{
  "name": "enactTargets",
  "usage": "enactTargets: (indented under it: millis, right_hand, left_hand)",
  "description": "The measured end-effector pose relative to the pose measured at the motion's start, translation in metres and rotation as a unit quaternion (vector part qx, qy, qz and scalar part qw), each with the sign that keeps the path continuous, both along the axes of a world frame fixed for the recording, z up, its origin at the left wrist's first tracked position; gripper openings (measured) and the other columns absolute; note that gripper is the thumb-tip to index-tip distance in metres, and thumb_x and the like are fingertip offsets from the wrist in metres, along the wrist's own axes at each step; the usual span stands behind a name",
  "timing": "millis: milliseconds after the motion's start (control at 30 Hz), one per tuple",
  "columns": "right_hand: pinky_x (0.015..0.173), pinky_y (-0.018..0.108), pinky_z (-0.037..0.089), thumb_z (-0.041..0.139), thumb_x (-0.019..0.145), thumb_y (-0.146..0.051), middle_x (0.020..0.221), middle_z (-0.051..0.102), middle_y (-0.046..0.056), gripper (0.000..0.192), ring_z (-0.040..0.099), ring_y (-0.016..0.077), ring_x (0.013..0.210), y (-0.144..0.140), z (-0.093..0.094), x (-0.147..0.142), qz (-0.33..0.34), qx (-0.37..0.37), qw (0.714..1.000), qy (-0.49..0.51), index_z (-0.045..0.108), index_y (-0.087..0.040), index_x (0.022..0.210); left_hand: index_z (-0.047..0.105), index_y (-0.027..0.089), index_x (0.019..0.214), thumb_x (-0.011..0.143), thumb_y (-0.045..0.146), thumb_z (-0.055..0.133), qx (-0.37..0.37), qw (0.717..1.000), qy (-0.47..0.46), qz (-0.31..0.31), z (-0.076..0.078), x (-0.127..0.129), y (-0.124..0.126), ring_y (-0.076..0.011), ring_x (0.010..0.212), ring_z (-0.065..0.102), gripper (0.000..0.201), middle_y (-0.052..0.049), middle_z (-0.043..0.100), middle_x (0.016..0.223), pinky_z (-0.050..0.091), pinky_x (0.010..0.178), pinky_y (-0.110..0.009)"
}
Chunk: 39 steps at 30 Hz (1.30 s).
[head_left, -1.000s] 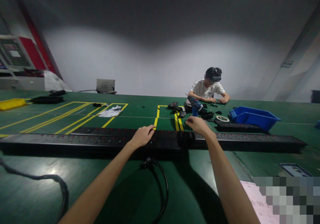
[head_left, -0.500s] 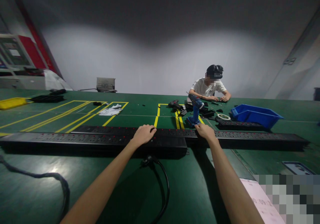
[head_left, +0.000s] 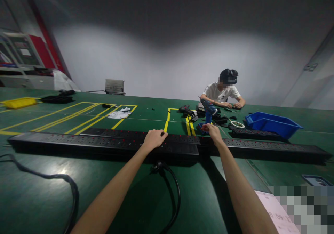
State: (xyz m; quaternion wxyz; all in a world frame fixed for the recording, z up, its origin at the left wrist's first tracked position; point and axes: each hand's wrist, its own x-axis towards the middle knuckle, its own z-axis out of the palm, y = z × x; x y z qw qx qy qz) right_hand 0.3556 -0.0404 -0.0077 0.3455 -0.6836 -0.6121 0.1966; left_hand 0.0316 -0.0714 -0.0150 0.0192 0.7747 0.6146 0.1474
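Note:
My left hand (head_left: 154, 139) lies over the top of the near long black power strip (head_left: 104, 143), its fingers curled round the far side. Behind it runs a second long power strip (head_left: 261, 147), partly covered by the near one. My right hand (head_left: 212, 132) is above this far strip, fingers loosely bent and apart, beside the base of a blue cordless drill (head_left: 208, 114) that stands upright. I see no object held in it. A black plug with its cable (head_left: 159, 166) lies in front of the near strip.
Across the green table (head_left: 146, 199) a person (head_left: 221, 89) in a white shirt leans on it. A blue bin (head_left: 273, 124), a tape roll (head_left: 237, 124), another drill (head_left: 185, 109) and a shorter power strip (head_left: 257, 134) are at right. Left are a yellow tray (head_left: 21, 102) and white paper (head_left: 120, 113).
My right hand has risen slightly from the far power strip towards the drill's base. My left hand stays on the near strip. The whole view has shifted a little.

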Motion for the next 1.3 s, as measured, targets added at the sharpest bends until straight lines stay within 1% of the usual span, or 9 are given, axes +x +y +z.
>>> enactTargets:
  millis: [133, 233, 333, 400, 500, 600, 767, 1033, 1300]
  right_hand:
    - [0.077, 0.026, 0.044, 0.024, 0.095, -0.035, 0.101, 0.07, 0.01, 0.05, 0.062, 0.0215, 0.097, -0.003, 0.007, 0.008, -0.025, 0.025, 0.999, -0.022, 0.065, -0.012, 0.115]
    - [0.079, 0.026, 0.041, 0.031, 0.093, -0.043, 0.104, 0.069, 0.011, 0.047, 0.061, 0.0233, 0.1, -0.011, 0.014, 0.031, -0.092, 0.026, 0.99, -0.107, 0.068, -0.017, 0.106]
    - [0.084, 0.035, 0.039, 0.03, 0.093, -0.048, 0.108, 0.067, 0.015, 0.05, 0.059, 0.0292, 0.104, -0.021, 0.012, 0.048, -0.168, -0.018, 0.966, -0.195, 0.068, -0.019, 0.108]
    - [0.089, 0.043, 0.036, 0.028, 0.093, -0.049, 0.109, 0.066, 0.017, 0.053, 0.058, 0.0315, 0.105, -0.024, 0.004, 0.05, -0.185, -0.065, 0.95, -0.243, 0.067, -0.017, 0.11]
    - [0.096, 0.048, 0.029, 0.027, 0.094, -0.049, 0.108, 0.065, 0.019, 0.056, 0.058, 0.032, 0.107, -0.025, -0.009, 0.043, -0.181, -0.118, 0.931, -0.295, 0.066, -0.011, 0.11]
    - [0.097, 0.048, 0.027, 0.026, 0.094, -0.047, 0.109, 0.065, 0.02, 0.057, 0.058, 0.031, 0.108, -0.022, -0.014, 0.037, -0.173, -0.131, 0.927, -0.307, 0.064, -0.009, 0.113]
    - [0.097, 0.047, 0.028, 0.025, 0.094, -0.045, 0.108, 0.065, 0.02, 0.057, 0.058, 0.0309, 0.108, -0.023, -0.008, 0.031, -0.169, -0.135, 0.927, -0.308, 0.065, -0.009, 0.112]
    - [0.096, 0.047, 0.03, 0.029, 0.094, -0.041, 0.108, 0.065, 0.02, 0.051, 0.059, 0.0305, 0.106, -0.029, 0.003, 0.005, -0.161, -0.143, 0.927, -0.307, 0.067, -0.011, 0.11]
    - [0.092, 0.047, 0.032, 0.028, 0.093, -0.044, 0.103, 0.066, 0.019, 0.053, 0.059, 0.0319, 0.105, -0.027, -0.003, -0.003, -0.146, -0.126, 0.928, -0.319, 0.067, -0.01, 0.106]
  left_hand:
    - [0.069, 0.023, 0.105, 0.092, 0.058, 0.03, 0.008, 1.0, 0.009, -0.004, -0.001, 0.0, 0.0, -0.0267, 0.098, 0.063, 0.054, -0.01, 0.071, 0.101, 0.042, 0.086, -0.037]
    - [0.069, 0.023, 0.105, 0.092, 0.058, 0.029, 0.008, 1.0, 0.015, -0.007, -0.002, 0.0, 0.0, -0.027, 0.096, 0.063, 0.055, -0.01, 0.071, 0.1, 0.042, 0.085, -0.038]
    - [0.069, 0.023, 0.104, 0.092, 0.058, 0.029, 0.011, 1.0, 0.017, -0.009, -0.002, 0.0, 0.0, -0.0263, 0.096, 0.063, 0.054, -0.01, 0.071, 0.099, 0.042, 0.086, -0.038]
    - [0.069, 0.023, 0.104, 0.092, 0.058, 0.03, 0.012, 1.0, 0.014, -0.009, -0.001, 0.0, 0.0, -0.026, 0.096, 0.063, 0.054, -0.01, 0.071, 0.099, 0.042, 0.086, -0.037]
    - [0.069, 0.023, 0.104, 0.092, 0.058, 0.031, 0.01, 1.0, 0.01, -0.004, -0.001, 0.0, -0.001, -0.0256, 0.097, 0.063, 0.052, -0.01, 0.071, 0.1, 0.041, 0.087, -0.037]
    - [0.068, 0.022, 0.105, 0.092, 0.057, 0.032, 0.015, 1.0, 0.011, 0.001, -0.002, 0.0, -0.001, -0.0256, 0.098, 0.062, 0.052, -0.01, 0.071, 0.1, 0.041, 0.088, -0.037]
    - [0.069, 0.02, 0.103, 0.093, 0.054, 0.031, 0.022, 1.0, 0.01, 0.004, -0.005, 0.0, 0.0, -0.0265, 0.098, 0.062, 0.051, -0.011, 0.071, 0.099, 0.041, 0.087, -0.037]
    - [0.068, 0.018, 0.102, 0.093, 0.044, 0.033, 0.051, 0.997, 0.017, 0.057, -0.012, -0.003, -0.001, -0.0279, 0.1, 0.061, 0.045, -0.013, 0.069, 0.1, 0.038, 0.092, -0.041]
    - [0.068, 0.022, 0.102, 0.093, 0.032, 0.033, 0.062, 0.995, 0.007, 0.08, -0.014, -0.002, -0.006, -0.0288, 0.104, 0.058, 0.037, -0.012, 0.068, 0.104, 0.033, 0.095, -0.045]
